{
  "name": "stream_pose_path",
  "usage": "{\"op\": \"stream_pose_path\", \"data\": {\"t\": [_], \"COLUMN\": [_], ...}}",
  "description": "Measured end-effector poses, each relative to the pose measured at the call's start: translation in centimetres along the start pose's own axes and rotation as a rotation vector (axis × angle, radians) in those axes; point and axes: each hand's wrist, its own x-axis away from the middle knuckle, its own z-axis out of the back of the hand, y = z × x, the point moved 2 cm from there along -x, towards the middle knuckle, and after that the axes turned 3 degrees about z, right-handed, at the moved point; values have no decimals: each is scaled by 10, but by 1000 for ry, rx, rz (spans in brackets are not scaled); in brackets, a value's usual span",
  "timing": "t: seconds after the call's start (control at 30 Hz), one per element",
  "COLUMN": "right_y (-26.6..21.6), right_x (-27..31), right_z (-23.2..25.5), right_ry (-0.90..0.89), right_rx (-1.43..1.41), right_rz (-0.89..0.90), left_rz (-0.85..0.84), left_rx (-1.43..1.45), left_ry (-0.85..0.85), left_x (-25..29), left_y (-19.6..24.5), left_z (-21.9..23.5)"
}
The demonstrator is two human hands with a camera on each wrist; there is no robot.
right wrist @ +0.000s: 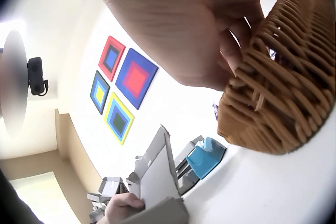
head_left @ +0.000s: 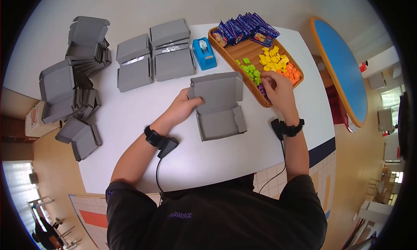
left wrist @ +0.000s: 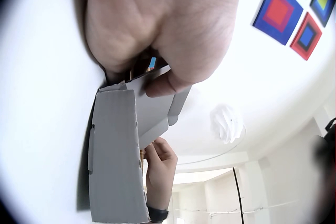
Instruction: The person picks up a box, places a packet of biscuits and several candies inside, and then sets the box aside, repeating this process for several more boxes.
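My left hand [head_left: 178,109] grips the left side of an open grey cardboard box [head_left: 221,124], thumb on the inside of its raised lid [head_left: 217,91]. The box stands on the table with nothing inside. My right hand [head_left: 280,93] is over the front end of a wicker basket [head_left: 243,52], fingers bent down beside the green packets [head_left: 249,70] and purple packets [head_left: 262,89]. In the right wrist view the fingertips are hidden behind the basket's woven wall [right wrist: 283,103]; I cannot tell whether they hold a packet.
The basket also holds yellow packets [head_left: 273,57], orange packets [head_left: 293,72] and dark blue snack bags [head_left: 243,28]. A blue tape dispenser [head_left: 205,54] stands left of it. Several closed grey boxes [head_left: 173,65] lie at the back; open boxes [head_left: 58,89] are stacked on the left.
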Motion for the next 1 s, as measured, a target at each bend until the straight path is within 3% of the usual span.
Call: {"op": "stream_pose_path", "data": {"t": [0.13,0.37,0.43,0.53,0.63,0.77,0.87,1.0], "right_y": [-4,-2,-6,-22,-53,-68,-60,-55], "right_x": [1,1,5,16,25,33,35,37], "right_z": [-5,-7,-14,-18,-19,-27,-33,-36], "right_ry": [-15,159,181,61,-187,-480,-691,-818], "right_rx": [-244,-129,-129,-140,-263,-212,-276,-340], "right_rz": [-51,81,139,153,145,126,155,168], "left_rz": [-4,-14,24,41,59,64,29,25], "left_rx": [-11,14,159,239,234,234,245,215], "left_ry": [4,-9,17,33,74,75,49,50], "left_x": [0,2,5,5,7,9,9,8], "left_y": [0,6,13,16,19,22,23,21], "left_z": [-1,-7,-13,-17,-19,-20,-21,-20]}}
